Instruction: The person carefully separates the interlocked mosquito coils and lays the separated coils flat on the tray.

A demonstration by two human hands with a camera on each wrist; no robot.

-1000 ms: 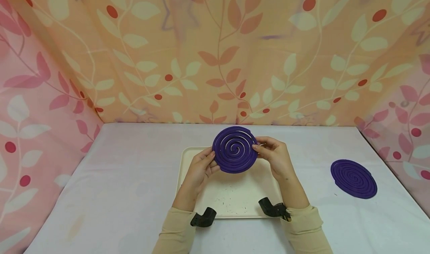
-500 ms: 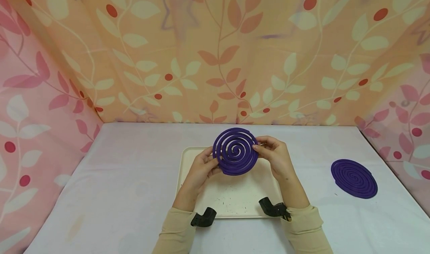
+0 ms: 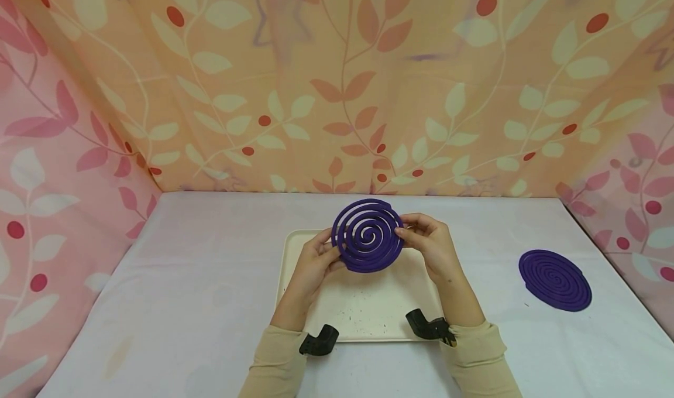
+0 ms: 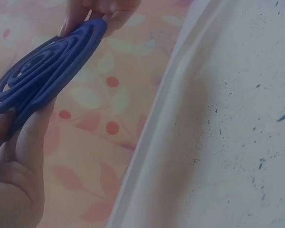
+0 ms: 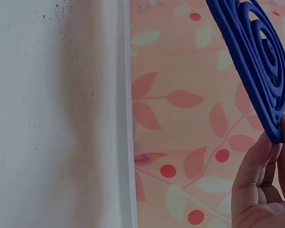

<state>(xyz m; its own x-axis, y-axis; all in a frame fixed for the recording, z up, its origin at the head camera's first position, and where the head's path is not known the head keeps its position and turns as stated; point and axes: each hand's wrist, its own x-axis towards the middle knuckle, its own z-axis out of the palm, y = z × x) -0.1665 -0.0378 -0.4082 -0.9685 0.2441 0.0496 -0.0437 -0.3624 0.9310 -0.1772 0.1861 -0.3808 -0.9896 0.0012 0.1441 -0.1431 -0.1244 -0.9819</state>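
Observation:
A purple mosquito coil (image 3: pixel 371 257) is held up above the cream tray, its flat face toward the head camera. My left hand (image 3: pixel 313 267) pinches its left edge, thumb in front and fingers behind. The right hand (image 3: pixel 429 243) pinches its right edge between thumb and fingers. Gaps show between the rings at the upper left, while the lower right rings lie close together. In the left wrist view the coil (image 4: pixel 61 71) appears edge-on with its rings spread. The right wrist view shows the coil (image 5: pixel 249 61) rising from the right fingertips.
Beneath the hands lies the cream tray (image 3: pixel 368 316), with small dark crumbs scattered on it. A second purple mosquito coil (image 3: pixel 555 280) rests flat on the white tablecloth (image 3: pixel 184 292) to the right. Floral cloth (image 3: pixel 337 93) hangs along the back and sides.
The left thumb has moved inward over the coil's left rings, and gaps between the rings at the upper left have widened. The right hand has stayed nearly still.

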